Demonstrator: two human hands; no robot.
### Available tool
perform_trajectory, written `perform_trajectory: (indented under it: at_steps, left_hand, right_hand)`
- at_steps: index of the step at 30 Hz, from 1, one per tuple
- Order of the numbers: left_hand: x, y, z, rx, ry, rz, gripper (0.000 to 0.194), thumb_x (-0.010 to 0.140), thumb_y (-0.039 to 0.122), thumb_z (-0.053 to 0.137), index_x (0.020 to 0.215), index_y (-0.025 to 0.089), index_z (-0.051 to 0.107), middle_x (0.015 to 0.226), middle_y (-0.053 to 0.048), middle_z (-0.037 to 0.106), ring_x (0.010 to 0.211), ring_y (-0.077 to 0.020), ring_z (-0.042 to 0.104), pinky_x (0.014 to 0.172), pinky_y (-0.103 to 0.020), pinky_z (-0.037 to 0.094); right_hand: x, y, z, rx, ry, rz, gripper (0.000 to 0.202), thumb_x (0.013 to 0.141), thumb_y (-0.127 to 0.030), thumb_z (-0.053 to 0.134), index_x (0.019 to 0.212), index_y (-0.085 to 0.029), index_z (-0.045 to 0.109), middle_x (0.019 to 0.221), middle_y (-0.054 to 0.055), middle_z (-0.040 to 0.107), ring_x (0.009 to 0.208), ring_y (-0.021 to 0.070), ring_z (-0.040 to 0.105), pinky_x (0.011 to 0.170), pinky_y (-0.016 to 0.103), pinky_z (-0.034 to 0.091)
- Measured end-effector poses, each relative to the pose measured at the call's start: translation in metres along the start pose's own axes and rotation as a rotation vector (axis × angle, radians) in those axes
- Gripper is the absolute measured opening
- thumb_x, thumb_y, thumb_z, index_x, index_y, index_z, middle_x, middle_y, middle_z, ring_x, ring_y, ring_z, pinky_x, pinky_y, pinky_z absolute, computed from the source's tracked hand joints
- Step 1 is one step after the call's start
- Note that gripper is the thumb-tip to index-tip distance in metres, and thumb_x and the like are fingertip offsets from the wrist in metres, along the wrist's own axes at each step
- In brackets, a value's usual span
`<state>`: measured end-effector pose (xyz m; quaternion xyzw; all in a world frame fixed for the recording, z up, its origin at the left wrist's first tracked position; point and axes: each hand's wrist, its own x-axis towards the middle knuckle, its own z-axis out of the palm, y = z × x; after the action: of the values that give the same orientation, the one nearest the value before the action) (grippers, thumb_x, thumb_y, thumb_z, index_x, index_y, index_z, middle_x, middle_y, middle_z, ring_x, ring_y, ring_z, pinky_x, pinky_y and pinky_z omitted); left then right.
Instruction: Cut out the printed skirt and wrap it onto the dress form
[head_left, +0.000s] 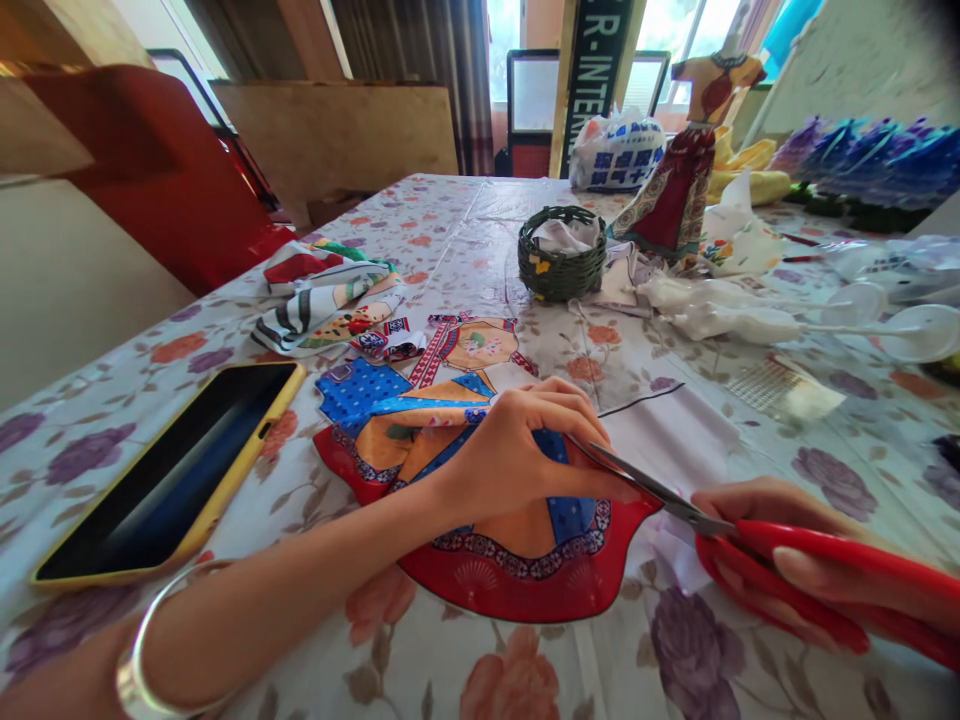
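My right hand (810, 560) grips the red-handled scissors (705, 522). Their blades point left, at the right edge of a printed fabric piece (517, 590) with a red, blue and orange skirt pattern. Across that fabric reaches my left hand (525, 440), its thumb and fingers closed on the fabric's edge beside the blade tips. Part of the print is hidden under the hand. A white fabric part (667, 440) with a dark edge line lies behind the blades. Further back, a cut-out top print (480, 345) rests on the cloth.
A phone in a yellow case (172, 470) lies at left, with crumpled printed cloth (330, 295) beyond it. A green woven basket (561, 270), a dressed paper-like figure (679, 170), wrapped white sticks (720, 305) and a plastic bag (616, 150) stand or lie toward the back right.
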<state>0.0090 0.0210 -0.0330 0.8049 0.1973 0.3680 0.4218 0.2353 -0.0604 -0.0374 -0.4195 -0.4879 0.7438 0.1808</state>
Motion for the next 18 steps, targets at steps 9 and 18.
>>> perform_trajectory:
  at_steps: [9, 18]
  left_hand:
    - [0.0002, -0.0015, -0.0001, -0.017, -0.023, -0.004, 0.010, 0.059, 0.020, 0.076, 0.064, 0.015, 0.069, 0.065, -0.002, 0.065, 0.075, -0.0142, 0.055, 0.077, -0.031, 0.045]
    - [0.0005, -0.0034, -0.0023, -0.021, -0.045, 0.005, 0.010, 0.061, 0.020, 0.075, 0.066, 0.014, 0.070, 0.066, -0.004, 0.065, 0.076, -0.0155, 0.055, 0.075, -0.031, 0.045]
  right_hand:
    - [-0.0046, 0.0071, -0.0025, -0.004, 0.056, 0.031, 0.046, 0.066, -0.063, 0.059, 0.069, -0.019, 0.045, 0.045, -0.009, 0.037, 0.033, 0.0016, 0.027, 0.034, 0.017, 0.021]
    - [-0.0068, 0.0003, 0.0014, -0.070, 0.043, 0.041, 0.046, 0.070, -0.063, 0.055, 0.065, -0.019, 0.041, 0.046, -0.009, 0.035, 0.034, 0.0015, 0.025, 0.034, 0.018, 0.017]
